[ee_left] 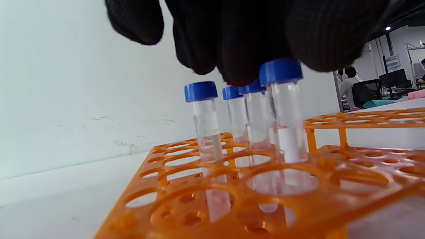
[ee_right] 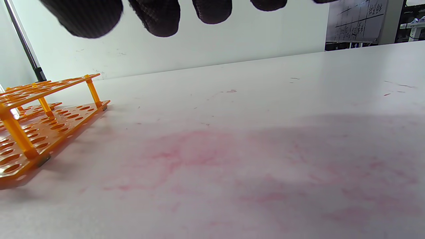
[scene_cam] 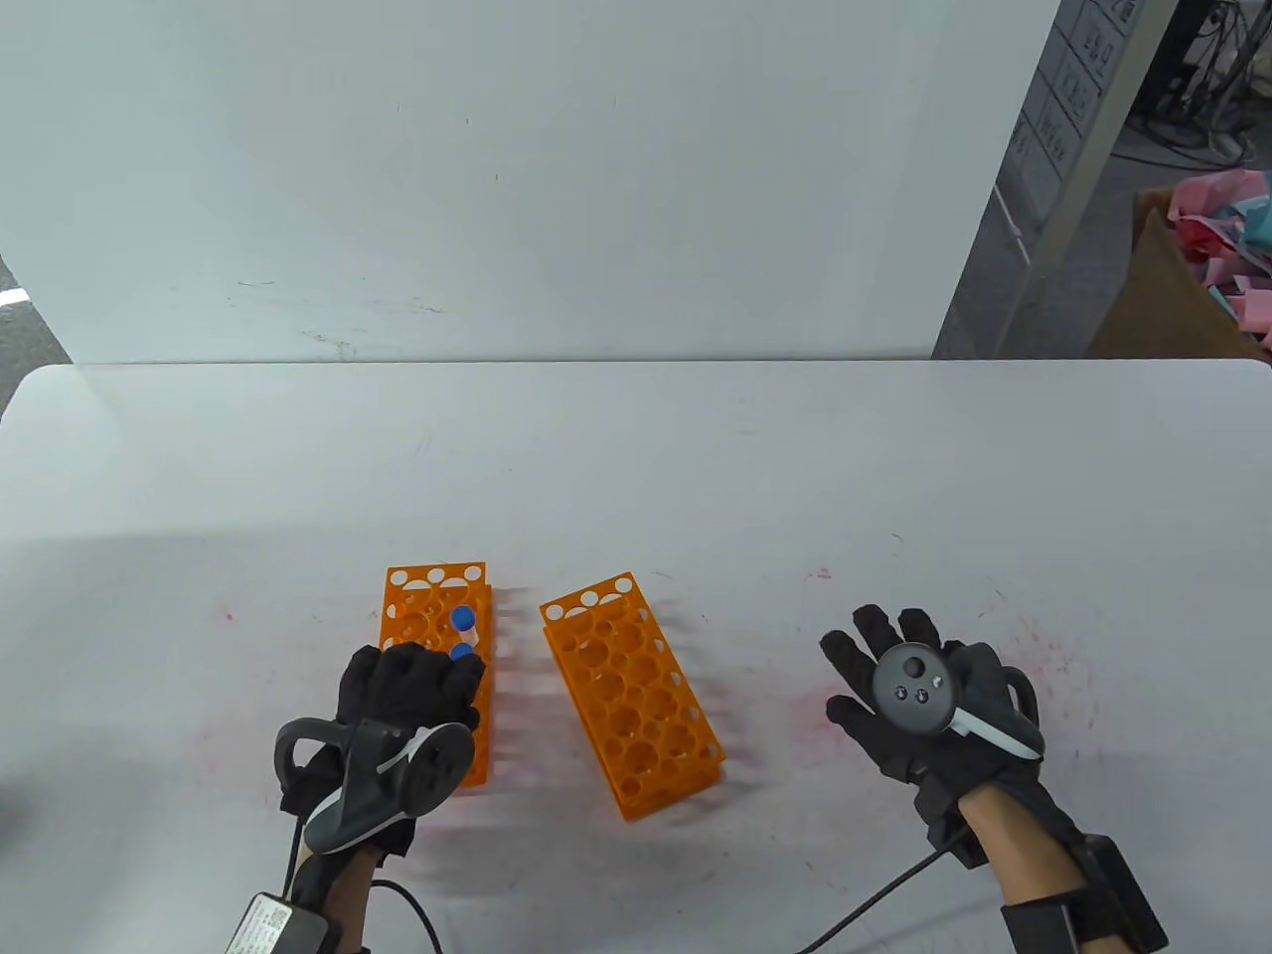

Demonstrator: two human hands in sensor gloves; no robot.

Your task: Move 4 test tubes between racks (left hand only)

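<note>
Two orange racks stand side by side on the white worktop (scene_cam: 636,467), apart from each other. Left rack (scene_cam: 434,636) holds four clear test tubes with blue caps, all upright in its holes; the table view shows only two caps, the far one (scene_cam: 462,618) and one (scene_cam: 463,653) at the fingertips. In the left wrist view the four tubes stand in a cluster: one (ee_left: 206,132) off to the left, two (ee_left: 236,119) (ee_left: 256,116) behind, and the nearest tube (ee_left: 285,113) in a large hole.

Left hand (scene_cam: 407,696) hangs over the near half of the left rack, fingers curled downward. Its fingertips (ee_left: 239,49) touch the caps of the nearest tubes from above; whether they actually grip a tube, cannot tell, as the glove hides the contact.

Right rack (scene_cam: 631,691) sits angled, all visible holes vacant. Right wrist view shows its corner (ee_right: 40,122) on posts at left.

Right hand (scene_cam: 919,696) rests flat on the worktop, well to the right of the racks, fingers spread, holding nothing. Pink stains mark the worktop around it
</note>
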